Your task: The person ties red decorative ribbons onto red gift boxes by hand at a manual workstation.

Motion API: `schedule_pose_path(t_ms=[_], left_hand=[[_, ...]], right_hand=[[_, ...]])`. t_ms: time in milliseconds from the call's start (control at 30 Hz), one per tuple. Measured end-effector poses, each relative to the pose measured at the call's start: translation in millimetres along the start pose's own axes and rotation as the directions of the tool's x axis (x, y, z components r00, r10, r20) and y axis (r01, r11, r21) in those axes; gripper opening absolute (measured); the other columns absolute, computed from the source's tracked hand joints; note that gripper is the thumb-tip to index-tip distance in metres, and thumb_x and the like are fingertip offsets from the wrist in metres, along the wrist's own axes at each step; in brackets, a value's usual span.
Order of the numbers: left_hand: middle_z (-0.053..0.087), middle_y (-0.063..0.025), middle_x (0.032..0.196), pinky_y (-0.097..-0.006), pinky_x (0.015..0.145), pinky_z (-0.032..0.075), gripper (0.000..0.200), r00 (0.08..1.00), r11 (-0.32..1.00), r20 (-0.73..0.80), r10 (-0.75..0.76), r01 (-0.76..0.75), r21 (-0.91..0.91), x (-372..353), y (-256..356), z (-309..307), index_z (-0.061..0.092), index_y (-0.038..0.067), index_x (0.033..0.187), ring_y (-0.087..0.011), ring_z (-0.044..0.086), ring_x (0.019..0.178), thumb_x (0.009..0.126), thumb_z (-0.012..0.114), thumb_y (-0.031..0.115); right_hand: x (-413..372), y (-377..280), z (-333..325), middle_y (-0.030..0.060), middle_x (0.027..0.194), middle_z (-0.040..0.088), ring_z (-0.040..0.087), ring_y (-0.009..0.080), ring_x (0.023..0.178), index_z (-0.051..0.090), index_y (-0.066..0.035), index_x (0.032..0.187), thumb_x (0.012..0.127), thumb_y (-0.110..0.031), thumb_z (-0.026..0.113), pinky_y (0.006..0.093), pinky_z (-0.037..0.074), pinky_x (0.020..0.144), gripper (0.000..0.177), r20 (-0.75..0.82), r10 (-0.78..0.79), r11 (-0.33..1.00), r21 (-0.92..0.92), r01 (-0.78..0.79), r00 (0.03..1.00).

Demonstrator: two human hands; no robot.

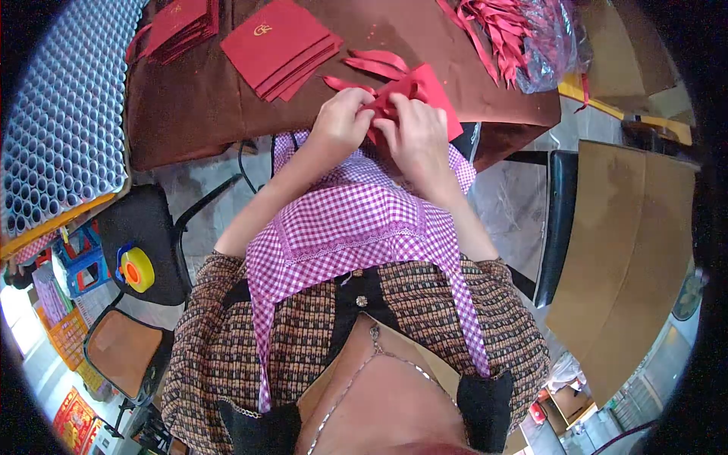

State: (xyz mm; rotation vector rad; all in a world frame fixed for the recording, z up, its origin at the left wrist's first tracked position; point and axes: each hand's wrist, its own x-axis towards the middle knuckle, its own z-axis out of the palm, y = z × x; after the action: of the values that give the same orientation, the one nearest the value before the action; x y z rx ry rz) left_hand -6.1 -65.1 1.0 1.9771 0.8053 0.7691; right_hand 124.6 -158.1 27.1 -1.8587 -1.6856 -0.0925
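Observation:
Near the front edge of the brown-covered table, both hands work at a red card [440,95] that looks like folded paper. My left hand [341,121] is closed, its fingertips pinching the card's left side near a loose red ribbon [379,61]. My right hand [417,136] is closed too, with bent fingers gripping the card's middle, where there are red folds. Exactly what lies between the fingertips is hidden. Left of the hands lies a stack of red cards [269,42] with a gold emblem on top.
Another red card stack [180,30] sits at the table's far left. A bundle of red ribbons [493,30] lies beside clear plastic wrap [550,45]. Left is a rack of tubes [61,114]; a chair [144,227] holds yellow tape [138,269]. Cardboard [622,265] stands right.

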Motion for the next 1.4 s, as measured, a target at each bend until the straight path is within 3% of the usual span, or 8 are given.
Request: schedule_pose_path(t_ms=[67,133,300,500,667,933,1067,1400], left_hand=[[0.059,-0.0175,0.087,-0.0414,0.074,0.048,0.016,0.992,0.992,-0.016,0.124,-0.124,0.03,-2.7,1.2,-0.3,0.059,0.0,0.092,-0.0351,0.059,0.082,0.077,0.06,0.003],[0.059,-0.0167,0.086,-0.0419,0.075,0.048,0.015,0.987,0.985,0.026,0.156,-0.158,0.075,-3.5,9.0,-4.1,0.059,0.001,0.091,-0.035,0.058,0.083,0.077,0.061,0.003],[0.058,-0.0149,0.085,-0.0423,0.075,0.047,0.013,0.966,0.961,0.08,0.246,-0.254,0.11,-5.2,17.7,-5.6,0.059,0.003,0.088,-0.0341,0.058,0.084,0.076,0.062,0.004],[0.059,-0.0135,0.084,-0.0418,0.076,0.047,0.018,0.977,0.972,0.081,0.198,-0.207,0.113,-12.1,19.0,-6.2,0.06,0.001,0.085,-0.0323,0.058,0.084,0.074,0.07,0.011],[0.059,-0.0141,0.082,-0.039,0.07,0.048,0.024,0.948,0.927,0.066,0.311,-0.318,0.2,-11.1,19.6,-1.3,0.06,0.001,0.084,-0.0326,0.059,0.079,0.07,0.075,0.013],[0.053,-0.0121,0.084,-0.0401,0.075,0.045,0.026,0.915,0.852,0.13,0.382,-0.403,0.335,-10.9,22.1,4.8,0.057,0.003,0.088,-0.0305,0.055,0.081,0.074,0.071,0.021],[0.053,-0.012,0.083,-0.039,0.074,0.045,0.03,0.895,0.835,0.131,0.425,-0.444,0.324,-9.7,28.3,2.8,0.055,0.003,0.087,-0.0296,0.054,0.08,0.073,0.072,0.023],[0.053,-0.0106,0.081,-0.0371,0.071,0.044,0.031,0.859,0.779,0.128,0.496,-0.506,0.372,-6.4,23.3,6.9,0.054,0.004,0.084,-0.0277,0.053,0.076,0.072,0.073,0.025]], right_hand=[[2.0,-0.2,-12.5,0.0103,0.089,0.06,0.057,0.0268,0.084,0.061,-0.005,0.101,0.079,-0.021,0.067,0.0376,0.039,0.075,0.028,0.058,0.055,0.998,-0.014,-0.055,0.997],[7.8,2.2,-22.4,0.0082,0.096,0.06,0.056,0.0257,0.092,0.062,-0.007,0.103,0.079,-0.014,0.064,0.0387,0.038,0.081,0.025,-0.093,-0.059,0.996,0.054,0.064,0.994],[20.8,22.1,-34.0,0.0036,0.093,0.06,0.053,0.0221,0.103,0.063,-0.009,0.09,0.071,-0.006,0.063,0.0459,0.031,0.102,0.019,0.118,-0.278,0.955,-0.074,0.287,0.953],[12.8,25.4,-36.0,0.0014,0.082,0.059,0.055,0.0204,0.1,0.063,-0.01,0.079,0.068,-0.007,0.066,0.0464,0.033,0.101,0.012,0.058,-0.312,0.947,-0.063,0.316,0.948],[10.7,21.5,-42.1,0.0012,0.082,0.06,0.055,0.0201,0.1,0.064,-0.01,0.079,0.067,-0.009,0.067,0.0479,0.031,0.102,0.012,0.047,-0.319,0.943,-0.084,0.322,0.947],[34.2,33.7,-68.0,0.0055,0.086,0.063,0.056,0.0202,0.101,0.066,-0.008,0.09,0.08,-0.015,0.066,0.0506,0.026,0.105,0.012,0.298,-0.252,0.968,0.096,0.234,0.921],[46.3,32.3,-74.4,0.0061,0.085,0.063,0.056,0.0199,0.098,0.066,-0.007,0.089,0.075,-0.012,0.067,0.05,0.025,0.107,0.014,0.396,-0.312,0.95,0.098,0.298,0.864],[40.8,34.2,-64.4,0.0065,0.079,0.063,0.056,0.0201,0.096,0.066,-0.005,0.082,0.073,-0.008,0.067,0.0497,0.026,0.106,0.01,0.407,-0.3,0.953,0.101,0.284,0.863]])
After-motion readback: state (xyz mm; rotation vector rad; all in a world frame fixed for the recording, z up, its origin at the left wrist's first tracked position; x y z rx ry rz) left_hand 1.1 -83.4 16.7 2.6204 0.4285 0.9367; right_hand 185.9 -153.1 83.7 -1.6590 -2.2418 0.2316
